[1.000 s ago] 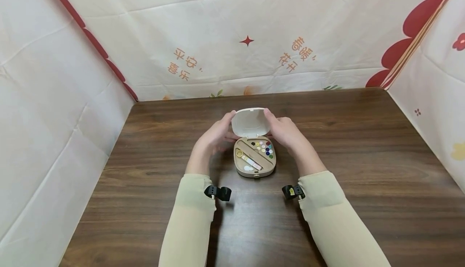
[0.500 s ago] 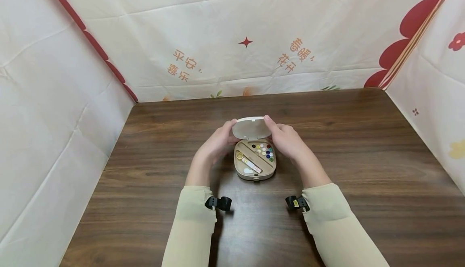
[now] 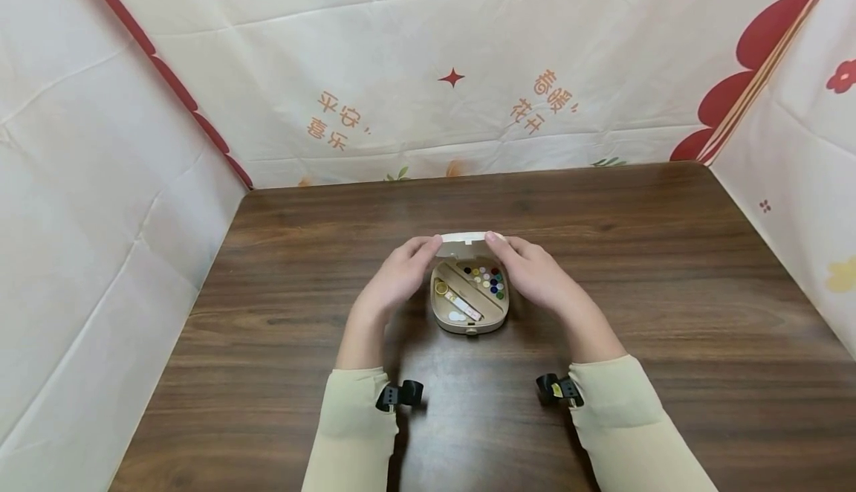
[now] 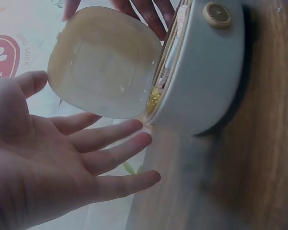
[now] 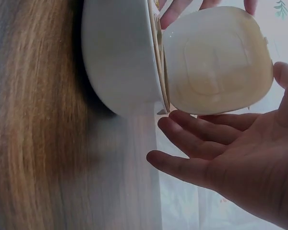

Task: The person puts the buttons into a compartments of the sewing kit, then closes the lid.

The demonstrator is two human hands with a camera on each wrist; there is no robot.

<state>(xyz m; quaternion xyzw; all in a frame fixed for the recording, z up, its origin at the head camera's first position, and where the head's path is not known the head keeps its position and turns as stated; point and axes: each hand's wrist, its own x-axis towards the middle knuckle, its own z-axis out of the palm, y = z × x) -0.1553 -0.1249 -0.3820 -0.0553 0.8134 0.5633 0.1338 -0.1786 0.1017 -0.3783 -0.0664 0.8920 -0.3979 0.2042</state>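
A small cream sewing box [image 3: 471,324] with rounded corners sits on the table, its hinged lid [image 3: 463,247] standing partly raised at the back. My left hand [image 3: 400,275] holds the lid's left corner, thumb at the top edge and fingers behind. At the opposite corner, my right hand [image 3: 537,276] has its thumb on the edge, with the other fingers stretched behind the lid. Inside the box lie several coloured round pieces [image 3: 493,282], a gold thimble [image 3: 441,287], a pale printed strip [image 3: 463,304] and white discs [image 3: 457,316]. A round gold clasp [image 4: 217,15] is on the front.
The dark wood-grain table [image 3: 642,276] extends around the box. A white printed cloth [image 3: 401,46] hangs behind it and along both sides. Black straps with small cameras [image 3: 401,395] are worn at both wrists.
The lid has tilted forward and down over the box, both hands moving with it. Its inner face shows less in the head view. The box has barely moved.
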